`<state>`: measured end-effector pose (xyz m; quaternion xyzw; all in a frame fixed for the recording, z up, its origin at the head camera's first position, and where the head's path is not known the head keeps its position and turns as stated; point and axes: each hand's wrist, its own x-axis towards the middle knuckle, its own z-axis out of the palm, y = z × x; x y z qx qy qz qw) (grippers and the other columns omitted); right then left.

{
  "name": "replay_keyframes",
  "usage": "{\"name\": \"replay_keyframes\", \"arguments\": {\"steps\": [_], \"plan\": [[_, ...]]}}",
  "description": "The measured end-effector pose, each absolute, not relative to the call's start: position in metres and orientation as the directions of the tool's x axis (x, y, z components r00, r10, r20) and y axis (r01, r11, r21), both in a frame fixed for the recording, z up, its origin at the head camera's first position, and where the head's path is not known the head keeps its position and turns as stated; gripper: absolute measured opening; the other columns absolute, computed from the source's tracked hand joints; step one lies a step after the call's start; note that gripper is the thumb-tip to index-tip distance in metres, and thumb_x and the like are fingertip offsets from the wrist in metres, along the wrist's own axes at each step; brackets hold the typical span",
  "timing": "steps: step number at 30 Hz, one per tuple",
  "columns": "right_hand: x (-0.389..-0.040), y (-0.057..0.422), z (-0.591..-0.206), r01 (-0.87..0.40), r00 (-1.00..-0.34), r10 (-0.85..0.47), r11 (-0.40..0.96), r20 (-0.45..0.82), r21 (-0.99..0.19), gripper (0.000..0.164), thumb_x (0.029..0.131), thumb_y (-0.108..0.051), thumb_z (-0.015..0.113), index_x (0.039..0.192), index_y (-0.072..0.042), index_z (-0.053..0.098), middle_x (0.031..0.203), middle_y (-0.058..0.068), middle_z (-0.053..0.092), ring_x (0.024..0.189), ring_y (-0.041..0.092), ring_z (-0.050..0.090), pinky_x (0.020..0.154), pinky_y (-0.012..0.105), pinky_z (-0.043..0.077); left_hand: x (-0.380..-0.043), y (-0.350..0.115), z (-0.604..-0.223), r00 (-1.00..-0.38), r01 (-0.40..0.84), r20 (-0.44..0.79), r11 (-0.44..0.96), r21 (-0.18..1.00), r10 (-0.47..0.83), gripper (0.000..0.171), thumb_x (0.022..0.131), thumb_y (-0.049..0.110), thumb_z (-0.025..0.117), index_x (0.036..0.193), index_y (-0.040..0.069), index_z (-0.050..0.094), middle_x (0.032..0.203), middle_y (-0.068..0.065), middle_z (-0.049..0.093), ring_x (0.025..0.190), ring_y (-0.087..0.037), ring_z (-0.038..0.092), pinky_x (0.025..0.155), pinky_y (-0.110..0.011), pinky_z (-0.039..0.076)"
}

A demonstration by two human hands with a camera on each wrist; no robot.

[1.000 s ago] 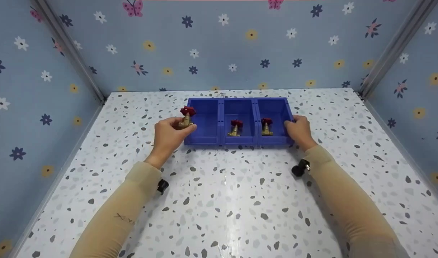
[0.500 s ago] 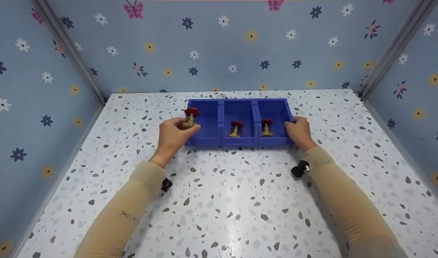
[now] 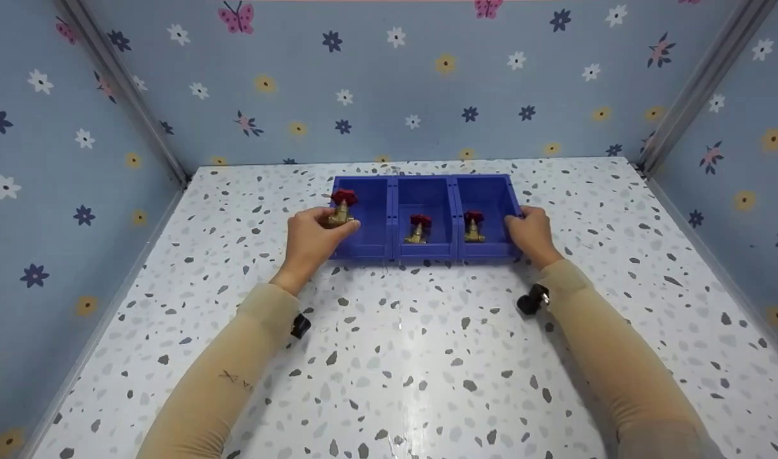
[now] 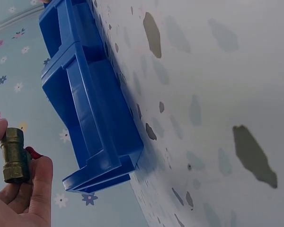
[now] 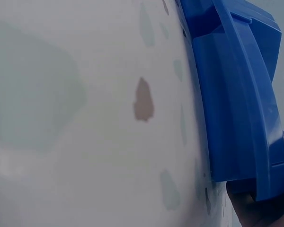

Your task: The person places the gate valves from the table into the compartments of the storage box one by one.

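Note:
My left hand (image 3: 313,241) pinches a brass valve (image 3: 342,209) with a red handwheel, its wheel uppermost, over the left edge of a blue three-compartment bin (image 3: 425,251). In the left wrist view the valve's brass body (image 4: 14,155) sits between thumb and fingers, beside the bin's open front. At the bin's right end my right hand (image 3: 534,234) grips the side wall, thumb over the rim. One similar valve (image 3: 417,229) lies in the middle compartment, another valve (image 3: 473,227) in the right one. The right wrist view shows the bin's outer wall (image 5: 232,109), with the hand mostly cut off.
The bin stands on a white speckled table (image 3: 401,357) near its back edge. Blue flowered panels (image 3: 414,83) enclose the table at the back and both sides. A black wrist device (image 3: 533,299) hangs below the right sleeve.
My left hand has moved slightly right with the valve, from the bin's left edge to partly over the left compartment. My right hand and the bin have stayed in place.

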<state>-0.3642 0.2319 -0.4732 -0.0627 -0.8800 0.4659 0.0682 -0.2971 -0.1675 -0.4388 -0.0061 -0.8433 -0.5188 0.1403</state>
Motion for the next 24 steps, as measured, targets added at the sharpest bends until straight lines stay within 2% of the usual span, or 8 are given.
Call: {"name": "replay_keyframes", "arguments": {"steps": [9,16,24], "plan": [[-0.366,0.231,-0.475,0.045,-0.981,0.18,0.559,0.068,-0.828,0.021,0.088,-0.013,0.052,0.093,0.002,0.066,0.086,0.012,0.058,0.076,0.023,0.049,0.065,0.03,0.041,-0.301,-0.16,-0.437,-0.968,0.135,0.212,0.435,0.89,-0.134,0.05,0.074,0.041,0.085,0.108,0.007,0.072,0.099,-0.008,0.072,0.088,-0.019,0.068,0.08,-0.034,0.057],[-0.366,0.231,-0.475,0.047,-0.981,0.185,0.549,0.067,-0.834,0.019,0.088,-0.013,0.052,0.089,0.001,0.064,0.083,0.011,0.058,0.074,0.022,0.05,0.064,0.029,0.041,-0.304,-0.156,-0.436,-0.973,0.097,0.18,0.449,0.888,-0.146,0.055,0.073,0.046,0.085,0.111,0.009,0.072,0.101,-0.006,0.073,0.089,-0.018,0.069,0.078,-0.035,0.056],[-0.365,0.231,-0.474,0.057,-0.982,0.181,0.544,0.051,-0.837,0.021,0.088,-0.012,0.052,0.093,0.002,0.066,0.087,0.012,0.059,0.077,0.022,0.051,0.066,0.029,0.042,-0.309,-0.152,-0.439,-0.972,0.11,0.189,0.439,0.892,-0.141,0.054,0.072,0.044,0.085,0.11,0.006,0.072,0.1,-0.008,0.073,0.089,-0.019,0.069,0.08,-0.035,0.056]]}}
